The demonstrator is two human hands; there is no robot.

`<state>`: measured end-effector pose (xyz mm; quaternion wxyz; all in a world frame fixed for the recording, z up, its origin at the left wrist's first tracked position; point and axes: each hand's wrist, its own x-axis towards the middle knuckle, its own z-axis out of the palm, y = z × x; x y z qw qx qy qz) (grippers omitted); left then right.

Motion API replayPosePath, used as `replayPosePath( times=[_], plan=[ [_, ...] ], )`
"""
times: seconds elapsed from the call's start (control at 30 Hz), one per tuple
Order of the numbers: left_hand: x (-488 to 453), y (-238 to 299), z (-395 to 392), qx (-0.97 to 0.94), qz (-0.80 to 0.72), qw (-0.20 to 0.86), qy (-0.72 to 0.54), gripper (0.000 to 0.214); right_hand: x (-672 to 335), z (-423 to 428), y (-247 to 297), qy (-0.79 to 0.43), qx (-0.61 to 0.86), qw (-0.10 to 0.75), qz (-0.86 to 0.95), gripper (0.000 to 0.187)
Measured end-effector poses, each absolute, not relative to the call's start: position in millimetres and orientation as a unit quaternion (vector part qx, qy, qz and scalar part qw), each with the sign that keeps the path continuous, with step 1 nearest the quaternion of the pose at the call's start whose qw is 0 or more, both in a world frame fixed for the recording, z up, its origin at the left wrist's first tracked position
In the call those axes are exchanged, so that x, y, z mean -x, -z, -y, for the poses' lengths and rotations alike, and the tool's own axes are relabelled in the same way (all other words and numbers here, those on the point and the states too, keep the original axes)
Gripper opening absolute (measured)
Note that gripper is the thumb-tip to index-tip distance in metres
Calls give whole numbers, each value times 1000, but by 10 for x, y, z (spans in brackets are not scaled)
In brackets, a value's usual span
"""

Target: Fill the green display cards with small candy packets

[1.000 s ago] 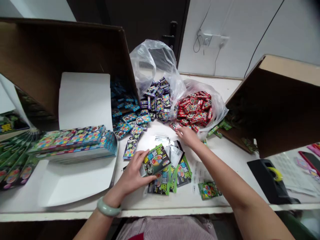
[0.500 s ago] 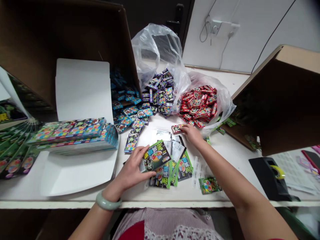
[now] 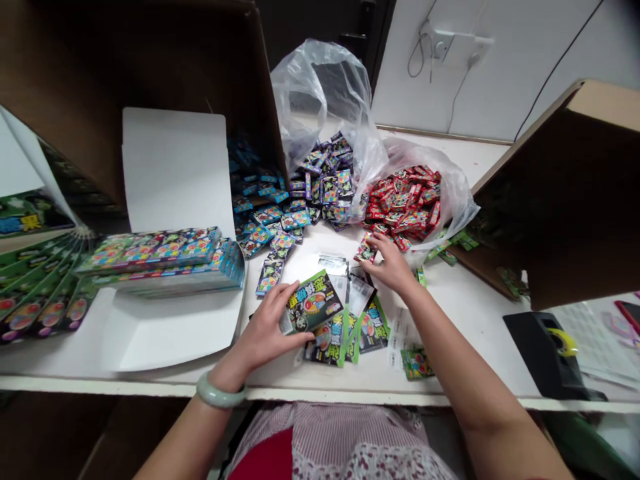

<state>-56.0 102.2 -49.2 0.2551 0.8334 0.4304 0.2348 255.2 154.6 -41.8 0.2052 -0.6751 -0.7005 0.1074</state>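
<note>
My left hand (image 3: 264, 327) rests on a green and black snack pouch (image 3: 314, 301), gripping it by its edge. Several similar pouches (image 3: 325, 347) and silvery foil sheets (image 3: 357, 297) lie under and beside it. My right hand (image 3: 393, 265) pinches a small red packet (image 3: 365, 251) between thumb and fingers. It is next to a heap of red packets (image 3: 403, 207) lying on a plastic bag. Behind it lie a heap of dark blue-purple packets (image 3: 330, 183) and a spill of blue packets (image 3: 263, 223).
A white card tray (image 3: 173, 333) carries stacked, colourful candy boxes (image 3: 160, 260). Open brown cardboard boxes (image 3: 555, 213) stand at both sides. A black tape dispenser (image 3: 543, 353) sits at the right, and the white table's front edge (image 3: 350, 393) runs near my body.
The right hand has taken the red packet from the pile and turned it at its fingertips. The left hand stays on the pouch. The whole view has shifted upward slightly.
</note>
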Motion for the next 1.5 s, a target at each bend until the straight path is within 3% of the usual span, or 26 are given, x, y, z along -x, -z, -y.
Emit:
replayPosePath(
  times=[0.1, 0.17, 0.43, 0.7, 0.83, 1.03, 1.3, 1.43, 1.5],
  plan=[
    [569, 516, -1037, -832, -429, 252, -246, 87, -2669, -1185, 187, -145, 533, 321, 770, 41],
    [539, 515, -1048, -833, -416, 262, -252, 87, -2701, -969, 19, -165, 470, 344, 796, 32],
    [432, 361, -1038, -883, -312, 269, -223, 98, -2678, -689, -414, -243, 362, 161, 885, 33],
    [397, 328, -991, -885, -300, 303, -186, 94, -2601, -722, -465, -257, 410, 100, 870, 42],
    [430, 332, -1007, -882, -294, 322, -178, 92, -2635, -736, -489, -272, 417, 115, 860, 40],
    [474, 338, -980, -865, -315, 333, -204, 94, -2575, -676, -461, -174, 435, 193, 862, 45],
    [379, 365, -908, -874, -313, 304, -216, 96, -2471, -560, -327, -223, 401, 139, 878, 47],
    [346, 384, -891, -863, -327, 308, -232, 96, -2423, -549, -178, -270, 427, 189, 842, 73],
    [355, 393, -885, -853, -350, 300, -244, 95, -2378, -520, -80, -264, 472, 239, 807, 69]
  ],
)
